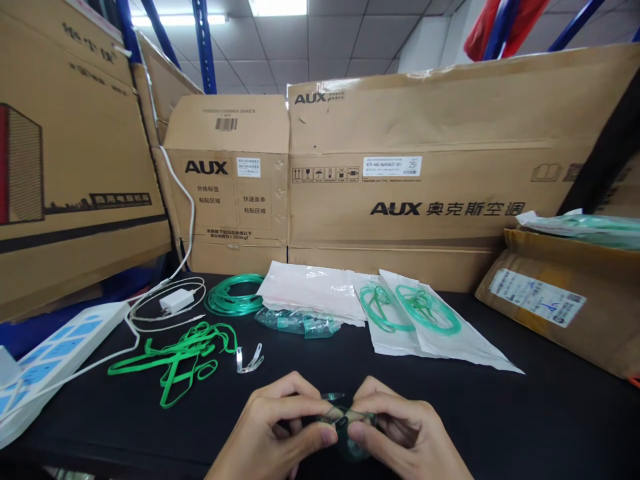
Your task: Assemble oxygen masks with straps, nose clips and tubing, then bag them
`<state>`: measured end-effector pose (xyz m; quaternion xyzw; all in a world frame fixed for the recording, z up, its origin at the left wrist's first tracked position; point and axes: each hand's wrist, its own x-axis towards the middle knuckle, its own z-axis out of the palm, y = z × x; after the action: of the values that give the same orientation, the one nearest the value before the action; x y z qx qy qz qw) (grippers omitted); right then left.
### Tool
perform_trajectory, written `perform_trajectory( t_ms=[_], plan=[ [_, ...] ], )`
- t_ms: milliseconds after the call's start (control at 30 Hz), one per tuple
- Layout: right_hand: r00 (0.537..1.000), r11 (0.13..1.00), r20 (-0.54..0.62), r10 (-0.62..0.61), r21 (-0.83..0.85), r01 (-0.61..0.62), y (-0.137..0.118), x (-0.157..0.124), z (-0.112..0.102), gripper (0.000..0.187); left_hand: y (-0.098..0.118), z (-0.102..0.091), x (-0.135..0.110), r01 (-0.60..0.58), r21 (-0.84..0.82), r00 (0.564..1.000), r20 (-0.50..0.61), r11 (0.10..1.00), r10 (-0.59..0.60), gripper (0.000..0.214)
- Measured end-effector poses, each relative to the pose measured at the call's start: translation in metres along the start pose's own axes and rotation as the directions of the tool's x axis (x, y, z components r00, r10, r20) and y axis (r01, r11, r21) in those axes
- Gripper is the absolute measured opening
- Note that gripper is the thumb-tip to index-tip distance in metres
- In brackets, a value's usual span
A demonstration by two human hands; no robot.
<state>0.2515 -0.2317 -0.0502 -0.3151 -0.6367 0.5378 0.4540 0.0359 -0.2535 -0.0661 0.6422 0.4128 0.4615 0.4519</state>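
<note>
A translucent green plastic face mask (pixel 353 448) is between my two hands at the front edge of the black table, mostly hidden by my fingers. My left hand (pixel 283 423) pinches its near left side between thumb and index finger. From the other side, my right hand (pixel 403 430) pinches it too, the thumbs almost meeting. A small shiny metal strip (pixel 333 397) shows just beyond the fingertips. Farther left lie loose metal nose strips (pixel 249 360) and a tangle of green elastic straps (pixel 187 357).
Coiled green tubing (pixel 235 295), more translucent green masks (pixel 300 323), a white bag stack (pixel 310 288) and bagged tubing (pixel 427 313) lie behind. A power strip (pixel 65 360) and white charger (pixel 177 301) are left. A cardboard box (pixel 560 300) stands right; large cartons (pixel 425 153) wall the back.
</note>
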Motion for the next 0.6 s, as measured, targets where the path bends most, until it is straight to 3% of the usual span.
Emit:
perform_trajectory(
  t_ms=[200,433,600],
  plan=[
    [0.994,0.998,0.106,0.041,-0.048,-0.036,-0.007,-0.001,-0.003,0.03,-0.003,0.005,-0.005,-0.143,0.098,0.988,-0.044,0.985,0.148,0.009],
    [0.989,0.999,0.149,0.026,-0.047,-0.019,-0.007,0.0,-0.003,0.037,-0.013,0.013,-0.008,-0.388,0.287,0.903,-0.072,0.876,0.424,0.008],
    [0.979,0.998,0.201,0.042,-0.061,-0.03,-0.012,-0.006,-0.001,0.034,-0.013,0.007,-0.01,-0.537,0.318,0.837,0.084,0.781,0.541,0.007]
  ],
)
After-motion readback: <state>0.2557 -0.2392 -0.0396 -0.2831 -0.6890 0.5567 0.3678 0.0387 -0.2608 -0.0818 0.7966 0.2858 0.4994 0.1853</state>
